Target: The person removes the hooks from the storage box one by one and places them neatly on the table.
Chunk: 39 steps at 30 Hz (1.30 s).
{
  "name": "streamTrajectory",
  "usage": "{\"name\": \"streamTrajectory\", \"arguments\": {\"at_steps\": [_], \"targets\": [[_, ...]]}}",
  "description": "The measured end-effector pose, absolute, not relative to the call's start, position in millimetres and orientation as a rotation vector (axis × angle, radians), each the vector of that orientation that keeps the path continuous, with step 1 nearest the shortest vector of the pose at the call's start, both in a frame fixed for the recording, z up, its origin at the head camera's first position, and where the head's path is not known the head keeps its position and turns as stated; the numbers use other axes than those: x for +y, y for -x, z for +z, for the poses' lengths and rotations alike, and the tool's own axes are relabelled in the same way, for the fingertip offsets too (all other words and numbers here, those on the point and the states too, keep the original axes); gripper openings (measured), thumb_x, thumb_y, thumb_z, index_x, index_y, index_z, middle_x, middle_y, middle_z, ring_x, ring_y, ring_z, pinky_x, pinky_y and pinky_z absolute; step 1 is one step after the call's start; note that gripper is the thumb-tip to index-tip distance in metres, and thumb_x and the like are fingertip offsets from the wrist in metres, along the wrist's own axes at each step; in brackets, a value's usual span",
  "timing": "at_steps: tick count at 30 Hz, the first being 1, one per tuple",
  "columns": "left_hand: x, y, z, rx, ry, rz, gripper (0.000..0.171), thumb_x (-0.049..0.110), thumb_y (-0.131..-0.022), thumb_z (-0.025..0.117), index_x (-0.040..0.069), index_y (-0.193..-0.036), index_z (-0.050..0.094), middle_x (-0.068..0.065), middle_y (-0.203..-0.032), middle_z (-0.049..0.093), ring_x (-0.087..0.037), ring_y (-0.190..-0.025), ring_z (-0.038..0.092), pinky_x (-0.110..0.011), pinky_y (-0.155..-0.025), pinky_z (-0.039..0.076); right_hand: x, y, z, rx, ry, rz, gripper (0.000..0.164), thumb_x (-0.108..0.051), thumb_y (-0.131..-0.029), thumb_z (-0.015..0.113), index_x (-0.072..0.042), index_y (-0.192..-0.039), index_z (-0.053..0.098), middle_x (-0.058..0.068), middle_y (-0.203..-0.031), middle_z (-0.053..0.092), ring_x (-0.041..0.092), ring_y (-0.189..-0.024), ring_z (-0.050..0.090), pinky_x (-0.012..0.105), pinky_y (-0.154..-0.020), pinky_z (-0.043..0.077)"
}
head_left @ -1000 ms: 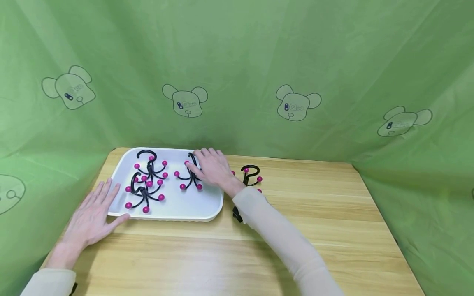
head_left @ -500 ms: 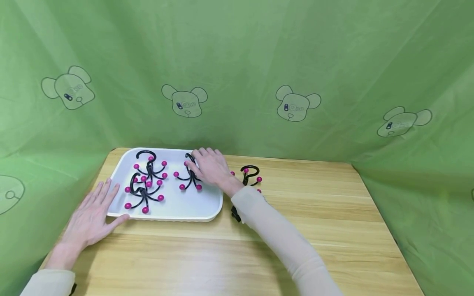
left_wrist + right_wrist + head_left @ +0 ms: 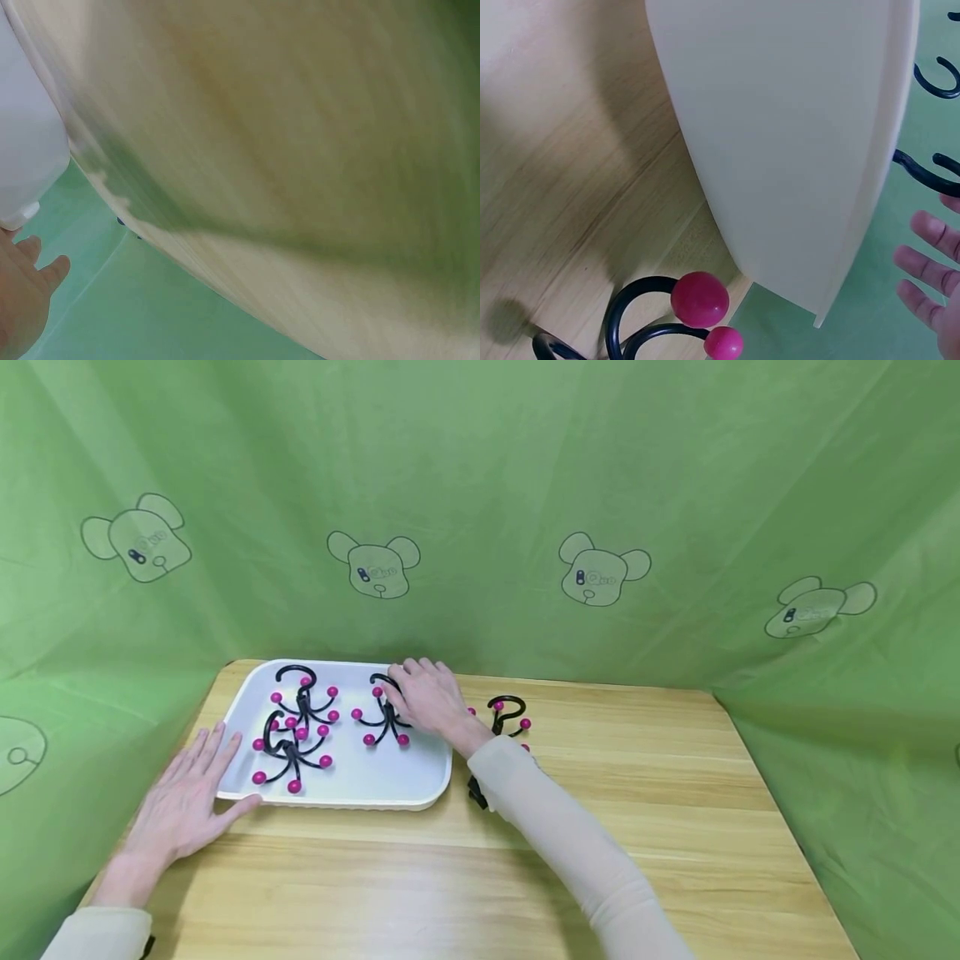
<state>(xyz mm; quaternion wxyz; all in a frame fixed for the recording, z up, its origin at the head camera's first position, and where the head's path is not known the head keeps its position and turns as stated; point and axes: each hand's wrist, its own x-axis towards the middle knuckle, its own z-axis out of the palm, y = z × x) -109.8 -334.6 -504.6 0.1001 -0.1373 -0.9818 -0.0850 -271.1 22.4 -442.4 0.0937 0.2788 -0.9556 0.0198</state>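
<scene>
A black multi-arm hook hanger with pink ball tips stands in the right half of the white tray. My right hand is at its top, thumb and index finger about its curved hook and partly covering it. In the right wrist view, the other fingers of the right hand are spread beside the hook. My left hand lies with straight fingers along the tray's left side, its thumb at the front left corner. Two like hangers, a rear one and a front one, stand close together in the tray's left half.
Right of the tray, another hanger stands on the wooden table, partly hidden by my right forearm. A green cloth hangs behind the table and along its sides.
The curved hook at my right hand has turned a little to the left. Both hands stay almost where they were, and the tray and other hangers look unmoved.
</scene>
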Motion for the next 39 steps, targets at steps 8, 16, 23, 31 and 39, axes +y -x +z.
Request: {"name": "streamTrajectory", "arguments": {"at_steps": [8,16,23,31,39], "targets": [[-334,109,-505,-2.908,0.406,-0.247,0.101,0.063,-0.098,0.06,0.004,-0.168,0.018,-0.026,-0.176,0.014,-0.034,-0.167,-0.004,-0.016,-0.123,-0.024,22,269,-442,-2.81,-0.838,0.062,0.045,-0.049,-0.113,0.036,-0.023,-0.139,0.062,0.002,-0.13,0.071,0.02,-0.117,0.067,0.035,-0.096,0.059],[-333,109,-506,-2.902,0.41,-0.249,0.1,0.063,-0.098,0.06,0.004,-0.168,0.018,-0.024,-0.177,0.012,-0.034,-0.167,-0.003,-0.017,-0.124,-0.024,24,267,-437,-2.775,-0.855,0.072,0.044,-0.048,-0.113,0.037,-0.023,-0.136,0.064,0.001,-0.125,0.072,0.019,-0.111,0.067,0.031,-0.089,0.058],[-333,109,-506,-2.907,0.402,-0.25,0.101,0.063,-0.098,0.06,0.004,-0.168,0.018,-0.025,-0.176,0.013,-0.035,-0.167,-0.002,-0.017,-0.124,-0.024,25,265,-428,-2.722,-0.864,0.07,0.039,-0.048,-0.113,0.039,-0.024,-0.129,0.066,-0.001,-0.115,0.072,0.017,-0.102,0.066,0.029,-0.082,0.056],[-334,109,-506,-2.911,0.393,-0.266,0.101,0.063,-0.098,0.06,0.004,-0.169,0.017,-0.025,-0.177,0.012,-0.039,-0.167,0.002,-0.033,-0.134,-0.016,27,260,-416,-2.651,-0.897,0.088,0.035,-0.046,-0.112,0.043,-0.023,-0.124,0.067,0.0,-0.11,0.071,0.017,-0.098,0.065,0.029,-0.08,0.055],[-334,110,-504,-2.917,0.395,-0.261,0.102,0.063,-0.098,0.06,0.005,-0.169,0.016,-0.025,-0.176,0.012,-0.04,-0.167,0.003,-0.04,-0.137,-0.012,33,250,-399,-2.617,-0.912,0.091,0.035,-0.045,-0.112,0.043,-0.023,-0.125,0.067,0.0,-0.116,0.073,0.018,-0.103,0.067,0.03,-0.084,0.057]]}}
